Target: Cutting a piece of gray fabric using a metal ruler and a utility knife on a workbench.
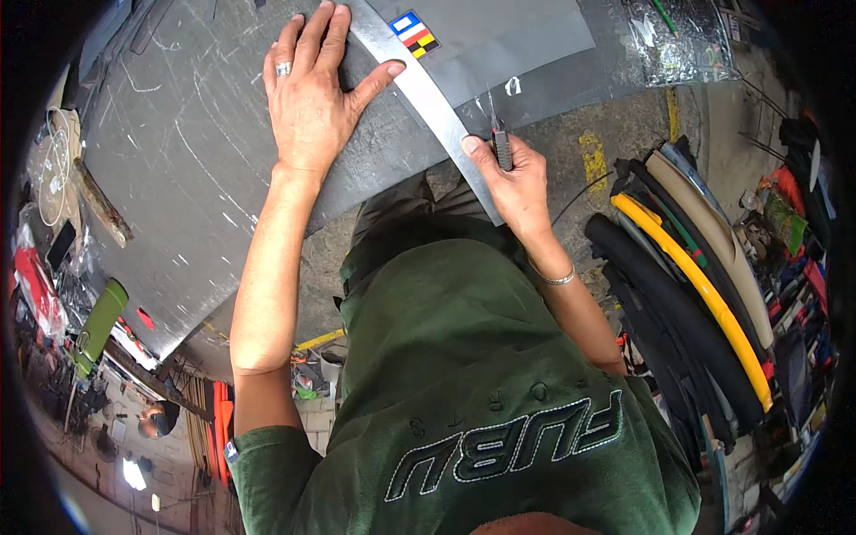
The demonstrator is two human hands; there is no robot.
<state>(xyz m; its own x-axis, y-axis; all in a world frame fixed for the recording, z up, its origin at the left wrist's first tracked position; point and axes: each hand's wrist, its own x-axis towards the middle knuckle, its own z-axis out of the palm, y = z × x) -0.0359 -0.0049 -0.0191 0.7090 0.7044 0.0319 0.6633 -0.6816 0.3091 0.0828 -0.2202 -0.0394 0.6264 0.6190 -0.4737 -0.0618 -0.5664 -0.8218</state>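
Note:
A long silvery metal straightedge [434, 107] slants across a scratched dark work surface, its near end sticking out past the front edge. My left hand [310, 107] lies flat beside it, fingers stretched away from me and a ring on one; the thumb rests on the metal. In my right hand [517, 178] is a utility knife [503, 151] with a dark ribbed handle, its tip pointing away from me. My right thumb touches the straightedge's right side. A grey flexible sheet [517, 45] with a small colourful checked sticker [415, 34] lies to the right of the straightedge.
The work surface [205, 178] ends just before my body. Rolls of material, including a yellow one [704, 285], stand at the right. Clear plastic [682, 45] lies far right. At the left are a wooden stick [102, 203] and a green rolled piece [100, 325].

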